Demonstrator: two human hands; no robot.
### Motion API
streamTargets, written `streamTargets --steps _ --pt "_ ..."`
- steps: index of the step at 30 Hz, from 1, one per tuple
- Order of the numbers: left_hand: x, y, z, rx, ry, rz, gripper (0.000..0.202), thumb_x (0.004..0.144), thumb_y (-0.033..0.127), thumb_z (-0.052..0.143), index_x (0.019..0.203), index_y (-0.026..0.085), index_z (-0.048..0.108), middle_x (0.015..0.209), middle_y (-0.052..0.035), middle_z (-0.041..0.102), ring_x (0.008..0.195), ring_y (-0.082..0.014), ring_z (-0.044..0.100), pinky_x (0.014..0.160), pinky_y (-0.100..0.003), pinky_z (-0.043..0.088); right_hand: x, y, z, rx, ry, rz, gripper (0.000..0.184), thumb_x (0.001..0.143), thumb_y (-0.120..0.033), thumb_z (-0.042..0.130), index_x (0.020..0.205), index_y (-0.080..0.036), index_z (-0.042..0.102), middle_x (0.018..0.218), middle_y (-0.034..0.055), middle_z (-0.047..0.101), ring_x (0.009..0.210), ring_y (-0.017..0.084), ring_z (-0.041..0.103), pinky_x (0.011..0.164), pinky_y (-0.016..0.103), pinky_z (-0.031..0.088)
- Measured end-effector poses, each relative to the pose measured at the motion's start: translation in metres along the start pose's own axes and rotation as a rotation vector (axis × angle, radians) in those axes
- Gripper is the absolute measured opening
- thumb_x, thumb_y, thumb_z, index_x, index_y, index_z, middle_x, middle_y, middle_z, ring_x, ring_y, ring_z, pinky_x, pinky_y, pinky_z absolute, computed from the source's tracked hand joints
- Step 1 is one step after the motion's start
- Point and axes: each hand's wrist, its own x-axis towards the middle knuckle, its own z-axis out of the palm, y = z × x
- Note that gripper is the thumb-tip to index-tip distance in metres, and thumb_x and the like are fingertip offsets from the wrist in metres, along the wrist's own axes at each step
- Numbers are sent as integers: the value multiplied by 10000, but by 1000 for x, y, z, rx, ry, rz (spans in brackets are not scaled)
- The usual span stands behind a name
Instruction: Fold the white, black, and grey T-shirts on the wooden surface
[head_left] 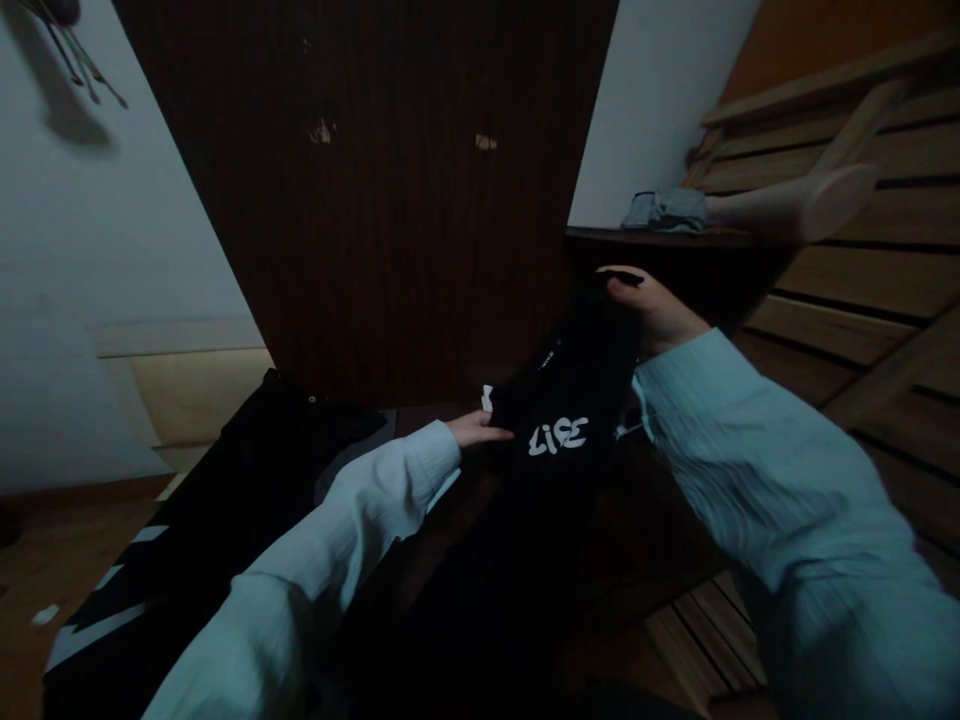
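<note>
I hold up a black garment (570, 390) with white lettering on its front. My left hand (478, 430) pinches its lower left edge near a small white tag. My right hand (654, 305) grips its upper right edge, fingers closed over the cloth. Both arms wear pale blue long sleeves. The rest of the garment hangs down into shadow between my arms.
Another black garment with white stripes (187, 550) lies at the lower left. A dark wooden door or panel (375, 200) stands straight ahead. Bare wooden bed slats (862, 290) run along the right. A crumpled grey-blue cloth (664, 210) rests on a dark ledge.
</note>
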Motion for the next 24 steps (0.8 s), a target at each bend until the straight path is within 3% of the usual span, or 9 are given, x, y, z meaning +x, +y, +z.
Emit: streamTargets --steps 3,7,12,16,18,20,24 --pt "-30 32 -33 60 244 91 399 535 419 742 761 134 579 734 -2 624 704 -133 568 724 -279 455 2 -3 -27 9 -44 65 333 640 -479 662 740 -186 540 724 13 583 631 105 548 594 266 459" --pt "-78 92 -73 408 530 229 298 664 422 623 726 154 508 639 40 532 615 -97 515 622 -230 444 7 9 -47 -113 -212 117 340 640 -418 676 866 -176 597 791 31 619 651 114 559 589 271 476" --pt "-127 169 -92 1050 545 178 317 755 435 522 832 129 544 749 11 578 727 -123 567 726 -287 477 15 15 -49 -372 -470 7 432 543 -360 748 925 -208 615 860 31 627 745 174 593 616 308 529" --pt "-153 218 -104 1623 657 -40 527 788 511 445 982 25 511 827 -1 565 908 -195 586 833 -458 427 37 14 -45 -424 -485 -43 323 630 -383 691 880 -196 612 887 34 621 729 132 588 606 248 513" --pt "-161 233 -110 1782 766 -68 648 786 548 407 1071 -32 454 905 -30 555 1014 -266 547 833 -525 393 52 16 -43 -399 -446 -56 266 674 -392 657 827 -180 608 847 27 616 688 101 572 600 225 494" --pt "-166 240 -115 1823 849 -11 717 797 565 315 1127 -63 414 974 -52 540 1071 -294 506 824 -526 387 63 17 -38 -360 -383 -41 261 652 -374 686 794 -171 604 751 8 600 635 92 548 582 234 482" --pt "-175 232 -121 1801 864 56 718 804 544 202 1088 -49 489 982 -44 558 1079 -261 502 834 -487 386 69 11 -28 -330 -267 32 240 628 -287 716 798 -149 617 667 -10 576 603 86 529 609 267 472"
